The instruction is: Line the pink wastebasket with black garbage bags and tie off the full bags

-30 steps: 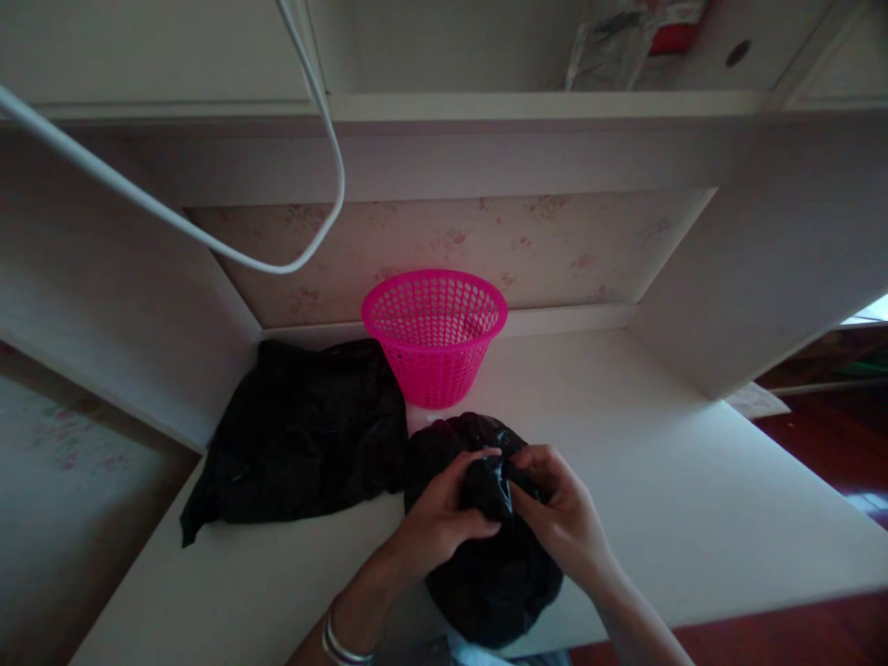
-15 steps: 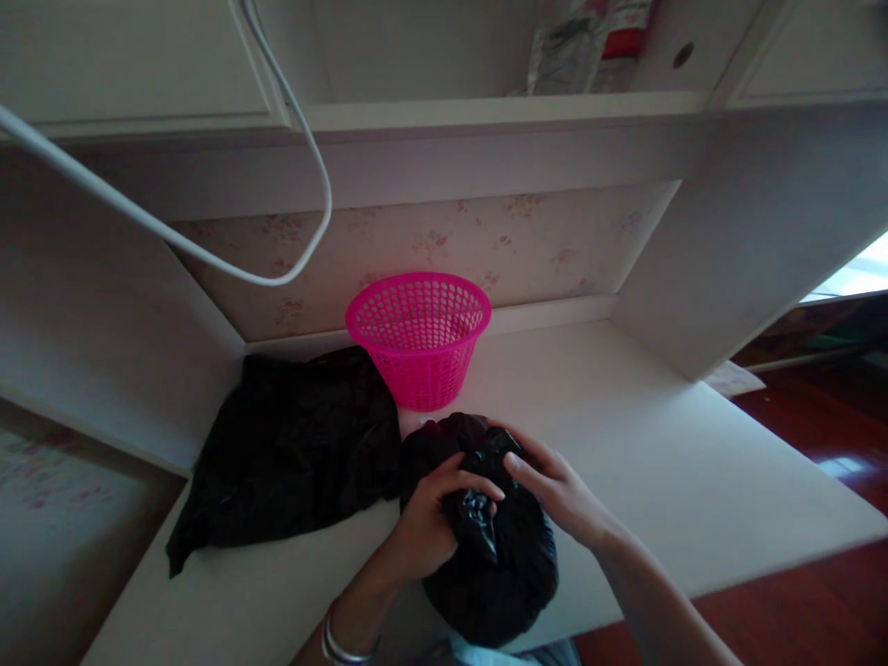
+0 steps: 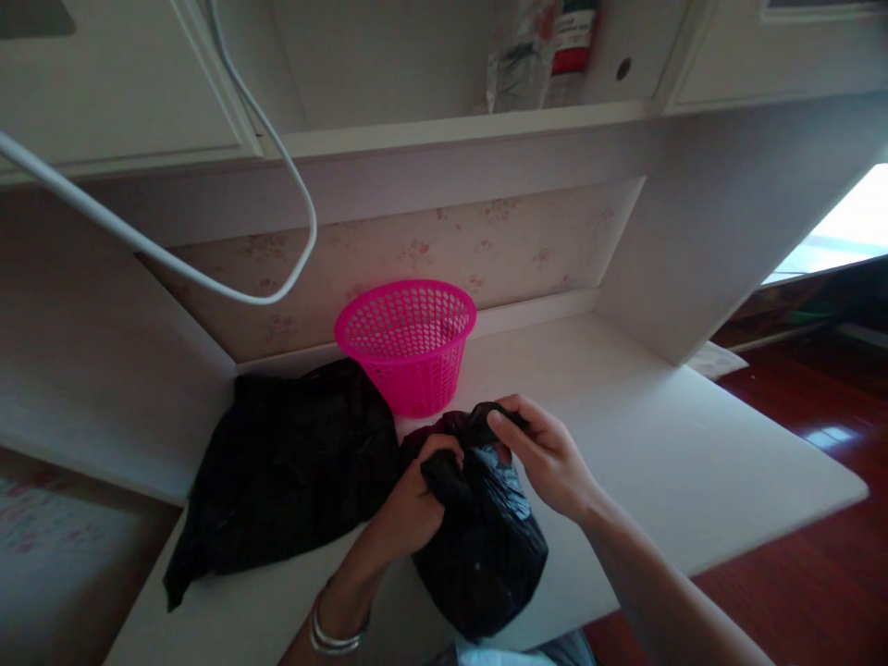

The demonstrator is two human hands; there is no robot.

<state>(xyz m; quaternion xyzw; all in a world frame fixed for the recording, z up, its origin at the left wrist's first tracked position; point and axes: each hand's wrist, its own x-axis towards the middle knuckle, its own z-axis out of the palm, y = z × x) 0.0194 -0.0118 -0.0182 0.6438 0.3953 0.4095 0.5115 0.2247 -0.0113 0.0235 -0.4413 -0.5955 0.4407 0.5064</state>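
Note:
A black plastic bag (image 3: 486, 555) covers a rounded bulk in front of me, close to the near edge of the white desktop. My left hand (image 3: 411, 504), with silver bangles at the wrist, is closed round a gathered fold of this bag. On the other side my right hand (image 3: 551, 453) pinches another fold between thumb and fingers. Some dark red material (image 3: 436, 427) shows behind the bag; what lies under the plastic is hidden. Just beyond stands a pink perforated plastic basket (image 3: 423, 379), upright, and neither hand touches it.
Another black bag (image 3: 291, 472) lies flat at the left, beside the basket. A white cable (image 3: 208, 277) hangs in a loop at upper left. On the shelf above stand a clear plastic package (image 3: 519, 69) and a red-labelled bottle (image 3: 574, 46). White panels (image 3: 721, 203) flank the desktop (image 3: 624, 435).
My hands have drawn apart, each pulling a fold of the bag, so its top is stretched between them. The whole view has shifted slightly.

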